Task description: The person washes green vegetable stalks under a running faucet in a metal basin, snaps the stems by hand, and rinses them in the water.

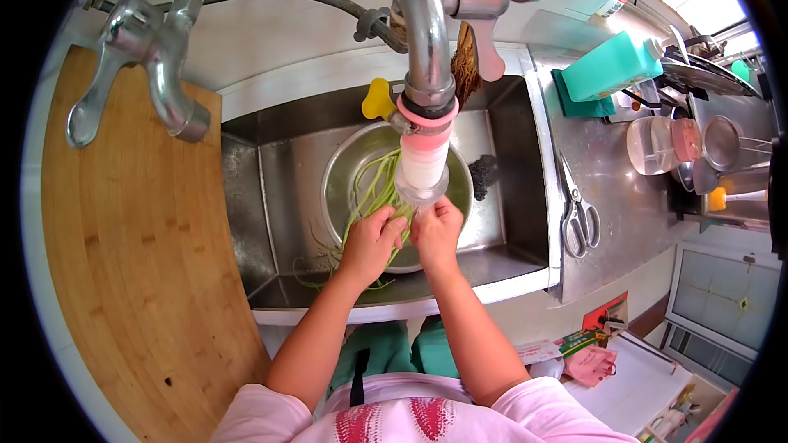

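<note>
Long, thin green vegetable stems (376, 189) lie in a round metal basin (332, 171) inside the sink, and some hang over its near rim. My left hand (371, 244) is closed around a bunch of them, at the basin's near side. Close beside it, my right hand (437, 238) is closed with its fingertips just under the faucet nozzle (423, 166). Whatever my right fingers hold is hidden. The nozzle has a pink and white sleeve and hangs over the basin, covering part of the stems.
A wooden board (139, 238) lies left of the steel sink (242, 197). A second faucet (156, 66) hangs above the board. Dark scrubber (484, 174) sits right of the basin. On the right counter are scissors (579, 217), a teal bottle (616, 67) and a clear pink container (652, 146).
</note>
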Available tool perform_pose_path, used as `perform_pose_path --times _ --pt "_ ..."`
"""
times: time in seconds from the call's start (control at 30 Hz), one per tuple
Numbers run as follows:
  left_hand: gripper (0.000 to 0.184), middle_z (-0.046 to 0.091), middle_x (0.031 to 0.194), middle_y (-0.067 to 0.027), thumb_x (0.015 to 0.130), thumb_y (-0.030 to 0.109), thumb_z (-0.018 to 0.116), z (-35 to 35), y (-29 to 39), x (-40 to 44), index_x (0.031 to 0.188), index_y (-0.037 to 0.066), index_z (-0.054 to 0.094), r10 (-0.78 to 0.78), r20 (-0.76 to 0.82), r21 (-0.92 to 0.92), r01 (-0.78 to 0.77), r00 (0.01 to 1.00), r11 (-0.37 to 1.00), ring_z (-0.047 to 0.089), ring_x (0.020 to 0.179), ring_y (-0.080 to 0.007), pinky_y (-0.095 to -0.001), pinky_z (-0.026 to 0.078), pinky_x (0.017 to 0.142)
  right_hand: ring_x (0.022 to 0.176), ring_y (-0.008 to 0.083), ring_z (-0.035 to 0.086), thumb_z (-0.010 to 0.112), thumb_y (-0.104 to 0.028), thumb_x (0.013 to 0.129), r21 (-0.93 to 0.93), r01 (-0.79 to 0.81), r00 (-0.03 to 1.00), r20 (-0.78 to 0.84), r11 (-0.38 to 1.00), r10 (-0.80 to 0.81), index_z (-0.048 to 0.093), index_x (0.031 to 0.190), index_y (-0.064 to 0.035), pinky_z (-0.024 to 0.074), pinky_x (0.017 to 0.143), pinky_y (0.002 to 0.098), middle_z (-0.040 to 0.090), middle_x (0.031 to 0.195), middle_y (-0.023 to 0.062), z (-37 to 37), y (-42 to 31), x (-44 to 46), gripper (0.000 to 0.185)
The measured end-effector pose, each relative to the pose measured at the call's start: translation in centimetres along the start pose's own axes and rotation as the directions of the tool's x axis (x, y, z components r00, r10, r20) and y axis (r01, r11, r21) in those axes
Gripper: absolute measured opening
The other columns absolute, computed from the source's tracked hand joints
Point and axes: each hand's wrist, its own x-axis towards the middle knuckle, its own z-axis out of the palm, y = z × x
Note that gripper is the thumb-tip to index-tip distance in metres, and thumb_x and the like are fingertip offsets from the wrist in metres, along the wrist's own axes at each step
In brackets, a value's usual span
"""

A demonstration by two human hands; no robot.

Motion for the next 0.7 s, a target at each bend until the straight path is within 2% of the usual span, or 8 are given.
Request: perform_pose_path --times 0.1,0.17,0.23,0.3,0.4,0.53,0.6,0.7 --pt "0.017 0.051 0.061 -0.0003 0.088 0.016 0.048 0.2 0.5 -0.6 0.081 0.002 0.054 0.033 0.033 -0.063 -0.031 0.999 0.998 0.043 0.049 -0.0049 -0.0198 0.036 0.046 0.042 0.0028 0.038 0.05 -0.019 0.09 0.13 -0.006 1.0 -0.005 0.991 0.007 0.054 0.071 -0.0034 0.0283 0.036 0.0195 0.045 0.052 -0.0025 -0.5 0.5 0.9 0.024" --pt "0.021 0.054 0.059 -0.0035 0.086 0.018 0.049 -0.1 -0.1 -0.5 0.074 0.002 0.051 -0.116 0.06 -0.291 0.128 0.991 0.948 0.049 0.052 -0.0092 -0.0248 0.039 0.049 0.043 0.0039 0.041 0.05 -0.02 0.09 0.125 -0.044 0.999 -0.015 0.991 0.047 0.054 0.073 -0.0019 0.031 0.038 0.0197 0.048 0.053 -0.0008 -0.1 0.3 0.2 0.025" --pt "0.019 0.055 0.06 -0.0038 0.085 0.017 0.05 -0.3 -0.7 -0.3 0.074 0.002 0.051 -0.084 0.028 -0.275 0.088 0.996 0.957 0.05 0.053 -0.0094 -0.0249 0.04 0.049 0.043 0.0071 0.045 0.044 -0.014 0.091 -0.003 0.1 0.988 0.122 0.995 -0.099 0.056 0.086 0.0012 0.0346 0.038 0.0204 0.054 0.062 0.0041 -0.3 0.5 -0.3 0.02" --pt "0.018 0.056 0.061 -0.0041 0.084 0.016 0.051 -0.2 -0.8 -0.4 0.073 0.002 0.051 -0.058 0.0 -0.255 0.056 0.998 0.965 0.051 0.053 -0.0095 -0.0251 0.041 0.049 0.051 0.0101 0.053 0.046 -0.006 0.086 0.061 0.048 0.991 0.123 0.997 -0.055 0.057 0.088 0.0042 0.0414 0.044 0.0213 0.059 0.07 0.008 -0.5 0.0 -0.5 0.015" --pt "0.014 0.058 0.064 -0.0034 0.082 0.013 0.055 -0.2 -1.1 -0.8 0.077 0.0 0.052 -0.018 -0.128 -0.073 0.009 0.992 0.997 0.053 0.056 -0.0085 -0.0241 0.042 0.05 0.058 0.0131 0.058 0.05 0.004 0.075 0.006 -0.024 0.996 -0.088 1.0 0.024 0.056 0.084 0.006 0.0487 0.052 0.0227 0.059 0.07 0.0085 -0.4 -0.9 0.1 0.01" --pt "0.012 0.06 0.067 -0.0035 0.079 0.011 0.058 -1.0 -1.6 -0.7 0.08 -0.001 0.055 -0.023 -0.117 -0.086 0.013 0.993 0.996 0.054 0.058 -0.0079 -0.0231 0.043 0.051 0.058 0.0128 0.058 0.049 0.003 0.075 -0.02 -0.081 0.996 -0.047 0.996 0.08 0.056 0.082 0.0055 0.0495 0.052 0.0231 0.059 0.071 0.0085 -1.3 -0.4 1.1 0.01" --pt "0.012 0.06 0.066 -0.0036 0.079 0.01 0.058 -1.1 -1.0 -0.4 0.081 -0.001 0.056 -0.009 -0.11 -0.118 -0.004 0.994 0.993 0.053 0.056 -0.0075 -0.0227 0.042 0.051 0.051 0.0085 0.052 0.06 -0.002 0.076 0.006 -0.068 0.997 0.022 0.998 0.068 0.053 0.067 0.0022 0.0457 0.046 0.0212 0.057 0.063 0.0043 -1.3 -0.6 1.2 0.012" --pt "0.01 0.06 0.066 -0.0033 0.08 0.009 0.057 -1.1 0.4 -0.1 0.08 -0.001 0.056 -0.044 -0.073 -0.196 0.029 0.996 0.98 0.048 0.052 -0.0063 -0.0216 0.039 0.048 0.05 0.0068 0.049 0.061 -0.005 0.076 -0.047 -0.049 0.992 0.112 0.998 0.054 0.057 0.07 0.0007 0.0417 0.047 0.0198 0.056 0.063 0.0016 -1.6 -0.2 1.4 0.009"
